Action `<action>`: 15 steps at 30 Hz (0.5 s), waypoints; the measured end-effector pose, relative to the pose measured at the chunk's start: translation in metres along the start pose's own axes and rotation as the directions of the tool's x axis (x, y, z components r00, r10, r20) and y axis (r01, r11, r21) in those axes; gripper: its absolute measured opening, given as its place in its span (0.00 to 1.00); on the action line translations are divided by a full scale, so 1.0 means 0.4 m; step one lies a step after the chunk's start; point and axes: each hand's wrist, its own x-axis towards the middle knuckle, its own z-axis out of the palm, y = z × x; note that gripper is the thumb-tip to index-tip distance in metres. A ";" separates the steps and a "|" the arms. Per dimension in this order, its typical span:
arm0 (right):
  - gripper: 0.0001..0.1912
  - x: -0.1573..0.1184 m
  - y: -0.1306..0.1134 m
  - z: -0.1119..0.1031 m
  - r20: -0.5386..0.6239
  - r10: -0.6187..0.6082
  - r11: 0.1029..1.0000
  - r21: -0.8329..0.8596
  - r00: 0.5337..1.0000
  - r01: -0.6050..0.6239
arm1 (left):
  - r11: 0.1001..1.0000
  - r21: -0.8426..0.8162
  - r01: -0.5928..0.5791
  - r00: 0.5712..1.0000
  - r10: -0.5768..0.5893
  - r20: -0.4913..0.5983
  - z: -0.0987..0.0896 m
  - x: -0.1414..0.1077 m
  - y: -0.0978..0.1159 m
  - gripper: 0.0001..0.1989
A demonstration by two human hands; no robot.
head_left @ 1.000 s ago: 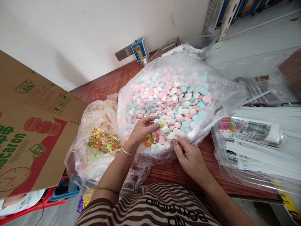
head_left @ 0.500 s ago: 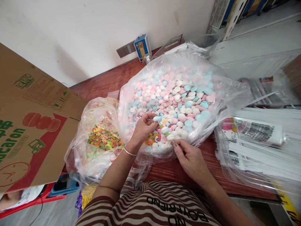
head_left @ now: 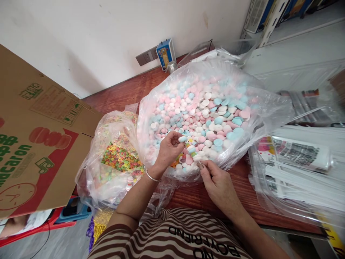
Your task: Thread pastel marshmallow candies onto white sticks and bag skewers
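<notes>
A large clear plastic bag (head_left: 260, 122) lies open, full of smooth pink, white and pale blue candy discs (head_left: 207, 133). Over its near part, my left hand (head_left: 169, 149) is closed, with a pale white-blue disc (head_left: 182, 139) pinched at the fingertips. My right hand (head_left: 218, 180) is at the bag's near edge, thumb and index finger pressed together beside a white disc (head_left: 197, 157). What those fingers hold is too small to make out. Between my hands lie small yellow, orange and reddish pieces (head_left: 181, 158) among the discs.
Left of the large bag is a smaller clear bag (head_left: 91, 151) of colourful ring-shaped candies (head_left: 120, 156). A printed cardboard box (head_left: 51, 111) stands further left. Clear trays (head_left: 258, 201) with white sticks (head_left: 304, 180) and packets are right. A blue device (head_left: 165, 54) sits against the wall.
The view has shifted slightly. My left hand has come a little nearer my right hand, its fingers drawn in more around the pale disc. My right hand keeps its pinch.
</notes>
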 end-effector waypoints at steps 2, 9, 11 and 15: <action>0.13 0.000 -0.003 0.000 -0.004 -0.005 1.000 0.000 1.000 0.005 | 1.000 0.030 -0.010 1.000 0.010 0.010 0.002 -0.003 0.000 0.10; 0.13 -0.001 -0.010 -0.002 -0.003 -0.020 1.000 -0.011 1.000 0.020 | 1.000 0.007 0.007 0.996 -0.007 0.094 -0.005 -0.007 0.004 0.10; 0.13 -0.002 -0.008 0.000 -0.006 -0.026 0.999 -0.022 1.000 0.026 | 1.000 -0.013 0.014 0.996 -0.013 0.093 -0.004 -0.010 0.003 0.10; 0.13 0.001 -0.002 0.006 -0.020 -0.037 0.997 -0.063 0.999 0.036 | 0.999 -0.048 0.011 0.999 -0.008 0.049 0.005 -0.018 -0.008 0.11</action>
